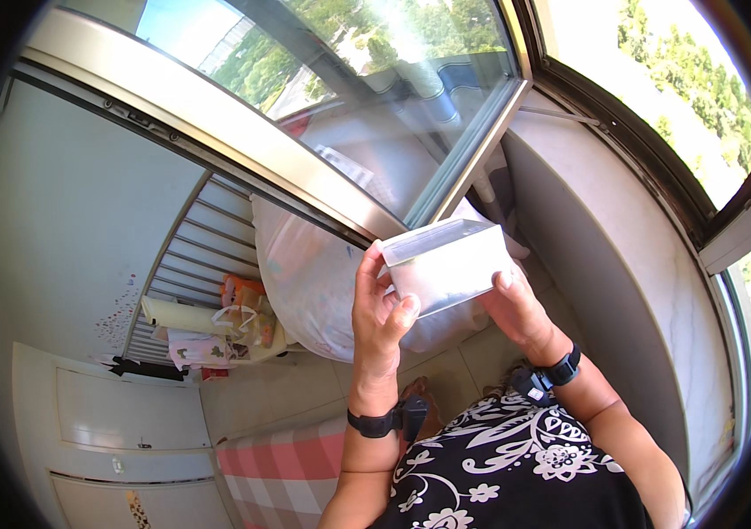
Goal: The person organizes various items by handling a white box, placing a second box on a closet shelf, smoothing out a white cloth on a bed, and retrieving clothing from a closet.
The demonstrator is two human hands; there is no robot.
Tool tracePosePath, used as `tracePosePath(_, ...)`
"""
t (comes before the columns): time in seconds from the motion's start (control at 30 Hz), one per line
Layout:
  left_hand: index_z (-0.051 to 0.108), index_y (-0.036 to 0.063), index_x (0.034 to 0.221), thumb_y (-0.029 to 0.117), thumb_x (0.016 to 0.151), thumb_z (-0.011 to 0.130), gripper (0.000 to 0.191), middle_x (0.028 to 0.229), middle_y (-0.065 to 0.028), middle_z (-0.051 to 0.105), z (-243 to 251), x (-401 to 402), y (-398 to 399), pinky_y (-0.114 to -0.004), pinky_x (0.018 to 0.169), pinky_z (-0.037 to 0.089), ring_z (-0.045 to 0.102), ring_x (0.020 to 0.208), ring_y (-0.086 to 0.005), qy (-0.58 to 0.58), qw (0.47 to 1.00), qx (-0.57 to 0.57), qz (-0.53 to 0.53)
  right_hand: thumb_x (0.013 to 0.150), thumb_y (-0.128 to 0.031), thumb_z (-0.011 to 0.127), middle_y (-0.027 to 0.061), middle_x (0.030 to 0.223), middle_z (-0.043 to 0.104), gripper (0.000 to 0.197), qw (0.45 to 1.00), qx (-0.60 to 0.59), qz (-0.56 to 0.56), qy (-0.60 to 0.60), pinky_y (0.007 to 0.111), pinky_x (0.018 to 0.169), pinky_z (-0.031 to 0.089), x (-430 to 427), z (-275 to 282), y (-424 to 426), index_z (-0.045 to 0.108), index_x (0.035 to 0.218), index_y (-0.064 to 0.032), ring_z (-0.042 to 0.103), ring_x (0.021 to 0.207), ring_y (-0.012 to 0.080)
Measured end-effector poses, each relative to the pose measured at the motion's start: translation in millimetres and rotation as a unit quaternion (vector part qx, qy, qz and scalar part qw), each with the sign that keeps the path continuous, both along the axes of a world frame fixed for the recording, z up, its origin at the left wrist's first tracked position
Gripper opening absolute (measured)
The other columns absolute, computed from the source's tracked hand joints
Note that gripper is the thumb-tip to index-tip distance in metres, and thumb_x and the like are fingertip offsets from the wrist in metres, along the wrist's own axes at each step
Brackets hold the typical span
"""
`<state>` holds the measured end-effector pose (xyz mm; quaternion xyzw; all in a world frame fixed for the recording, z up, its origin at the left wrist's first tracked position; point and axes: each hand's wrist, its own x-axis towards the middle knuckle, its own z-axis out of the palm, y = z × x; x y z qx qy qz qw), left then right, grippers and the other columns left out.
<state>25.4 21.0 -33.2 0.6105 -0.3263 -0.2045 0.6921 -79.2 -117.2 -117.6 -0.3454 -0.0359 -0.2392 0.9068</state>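
Between my two hands I hold a translucent plastic box [449, 279] with a lid [441, 239]. Its lid faces away from me and up, and the near side is bright with glare, so its contents cannot be made out. My left hand [378, 311] grips the left end, thumb on the near lower corner and fingers behind. At the right end, my right hand [517, 304] has its thumb on the near side and the other fingers hidden beneath. Just beyond the box is the lower corner of an open, metal-framed window sash [388, 225].
A stone-topped window sill [620, 178] curves along my right. Below are a cloth-covered table [309, 297], a metal rail [183, 244] with bags [253, 321] beside it, and a checked cover [283, 469]. White cabinets [130, 410] stand at lower left.
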Motion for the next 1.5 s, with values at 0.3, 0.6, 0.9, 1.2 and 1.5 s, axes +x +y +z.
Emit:
tracePosePath(0.3,0.030,-0.0005,0.144,0.035,0.074,0.072,0.089,0.127,-0.0149,0.048,-3,6,16,-0.036,0.096,0.043,0.049,0.113,-0.0205,0.019,1.000,-0.013,0.014,0.082,-0.053,0.065,0.0100,0.143,0.037,0.093,0.999,-0.035,0.020,0.011,0.039,0.108,0.030,2,0,14,0.022,0.148,-0.0049,0.036,0.132,0.0214)
tracePosePath(0.6,0.029,-0.0004,0.144,0.033,0.076,0.071,0.087,0.124,-0.0159,0.049,-7,14,32,-0.036,0.095,0.043,0.051,0.111,-0.0209,0.005,0.999,-0.018,0.037,0.082,-0.055,0.065,0.0102,0.144,0.036,0.093,0.998,-0.026,0.044,0.021,0.041,0.109,0.029,15,-6,29,0.023,0.148,-0.0061,0.035,0.133,0.0224)
tracePosePath(0.9,0.030,0.0012,0.144,0.032,0.076,0.072,0.085,0.122,-0.0138,0.050,-8,19,45,-0.034,0.094,0.043,0.051,0.108,-0.0190,0.006,0.998,-0.005,0.058,0.081,-0.055,0.066,0.0102,0.142,0.039,0.092,0.997,-0.007,0.071,0.013,0.041,0.109,0.030,27,-12,38,0.025,0.147,-0.0051,0.037,0.132,0.0220)
tracePosePath(1.2,0.030,0.0023,0.145,0.031,0.077,0.072,0.085,0.123,-0.0135,0.049,-5,19,67,-0.034,0.096,0.042,0.049,0.112,-0.0202,-0.011,0.994,0.008,0.108,0.082,-0.051,0.066,0.0097,0.139,0.041,0.086,0.992,0.016,0.128,0.003,0.040,0.108,0.031,44,-13,53,0.028,0.145,-0.0053,0.039,0.130,0.0216)
tracePosePath(1.5,0.029,0.0037,0.146,0.030,0.078,0.071,0.084,0.125,-0.0141,0.049,4,14,91,-0.035,0.096,0.041,0.049,0.114,-0.0215,-0.015,0.985,0.022,0.169,0.081,-0.051,0.067,0.0103,0.140,0.040,0.088,0.980,0.026,0.199,0.003,0.040,0.109,0.030,64,-15,69,0.027,0.145,-0.0055,0.038,0.131,0.0222)
